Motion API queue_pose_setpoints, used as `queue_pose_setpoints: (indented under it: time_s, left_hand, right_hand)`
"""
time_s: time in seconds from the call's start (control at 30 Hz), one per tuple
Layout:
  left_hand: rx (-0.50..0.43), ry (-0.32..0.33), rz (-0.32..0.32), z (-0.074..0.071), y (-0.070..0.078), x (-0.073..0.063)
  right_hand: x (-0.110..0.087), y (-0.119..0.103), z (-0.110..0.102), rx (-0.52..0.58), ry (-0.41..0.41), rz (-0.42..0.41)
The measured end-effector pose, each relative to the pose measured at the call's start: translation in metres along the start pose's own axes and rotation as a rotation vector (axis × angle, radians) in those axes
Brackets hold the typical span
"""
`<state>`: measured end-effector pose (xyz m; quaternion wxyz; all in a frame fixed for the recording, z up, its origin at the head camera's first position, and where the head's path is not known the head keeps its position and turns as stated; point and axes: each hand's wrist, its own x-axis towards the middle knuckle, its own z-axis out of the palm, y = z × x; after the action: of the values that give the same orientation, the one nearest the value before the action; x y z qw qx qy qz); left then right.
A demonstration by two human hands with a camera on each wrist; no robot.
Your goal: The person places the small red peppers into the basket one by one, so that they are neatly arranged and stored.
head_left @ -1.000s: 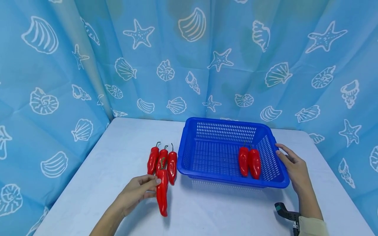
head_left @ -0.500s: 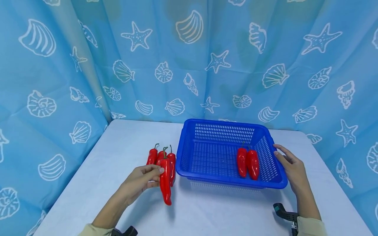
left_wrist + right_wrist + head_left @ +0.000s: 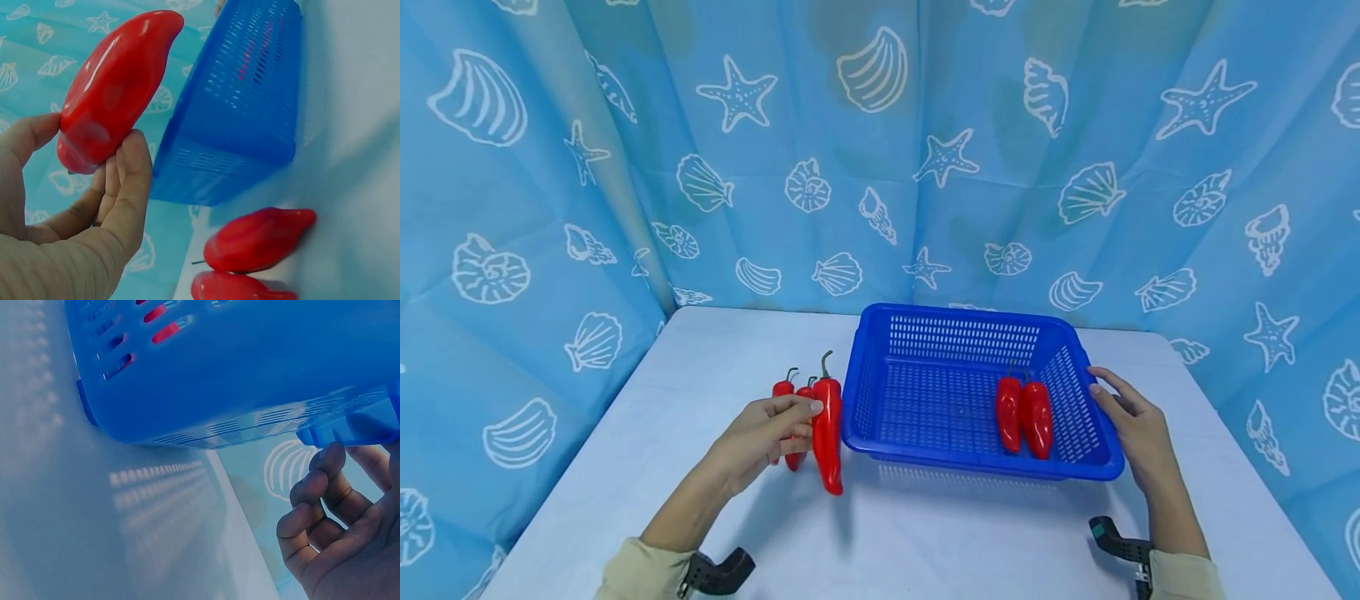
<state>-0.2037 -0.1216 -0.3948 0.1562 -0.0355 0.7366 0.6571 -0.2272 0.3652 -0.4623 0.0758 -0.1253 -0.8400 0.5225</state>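
My left hand (image 3: 763, 442) pinches a red chili pepper (image 3: 827, 433) between thumb and fingers, its green stem up and its tip down, just left of a blue plastic basket (image 3: 958, 460). In the left wrist view this pepper (image 3: 119, 87) is raised beside the basket wall (image 3: 219, 144). Behind the hand, partly hidden, lie more red peppers (image 3: 795, 461) on the white table. Inside the basket, toward its right end, lie two red peppers (image 3: 1037, 419) side by side. My right hand (image 3: 1138, 429) holds the basket's right rim, thumb on the edge and fingers outside.
A white-covered table (image 3: 970, 542) carries everything. A blue curtain (image 3: 880, 167) with white shells and starfish hangs behind it and at both sides. Black straps with a camera (image 3: 722, 573) sit on the wrists.
My left hand has lifted the pepper and moved it up and right, toward the basket's left side. The right hand stays at the rim. The head view has shifted slightly.
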Motion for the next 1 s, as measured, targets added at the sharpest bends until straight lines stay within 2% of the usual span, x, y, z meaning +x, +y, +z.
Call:
queue_pose_setpoints:
  time_s: [0.17, 0.4, 0.63, 0.77, 1.0]
  left_hand:
    - [-0.009, -0.025, 0.018, 0.003, 0.007, 0.008]
    - [-0.059, -0.082, 0.083, 0.006, 0.011, 0.016]
    - [-0.081, -0.098, 0.071, 0.016, 0.011, 0.024]
    - [-0.065, -0.112, 0.085, 0.021, 0.018, 0.03]
    - [-0.066, -0.121, 0.045, 0.031, 0.03, 0.042]
  right_hand:
    - [0.001, 0.001, -0.002, -0.008, 0.006, 0.007]
    - [0.002, 0.002, 0.0, -0.003, 0.0, 0.014]
    - [0.001, 0.002, 0.001, -0.009, 0.006, 0.011]
    - [0.001, 0.002, 0.0, -0.013, 0.002, 0.01]
    - [0.001, 0.0, 0.0, -0.025, 0.006, 0.025]
